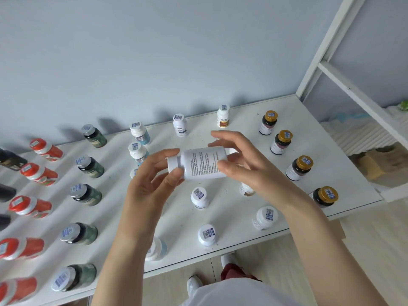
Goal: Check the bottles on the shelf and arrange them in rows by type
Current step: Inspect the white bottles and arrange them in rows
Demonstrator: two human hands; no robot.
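Both my hands hold a white bottle (202, 163) sideways above the white shelf (240, 221), its printed label facing me. My left hand (152, 180) pinches the cap end; my right hand (240, 164) grips the base end. Below stand rows of bottles: red ones (45, 150) at the left, dark green ones (90, 166) beside them, white-and-blue ones (139, 132), plain white ones (180, 124), white ones with brown labels (223, 117), and dark gold-capped ones (281, 142) at the right.
Black bottles (10, 159) stand at the far left edge. A white shelf frame (353, 89) rises at the right, with white padding (357, 133) and a cardboard box (375, 164) behind it. My white shoes (194, 284) are on the wooden floor below the shelf's front edge.
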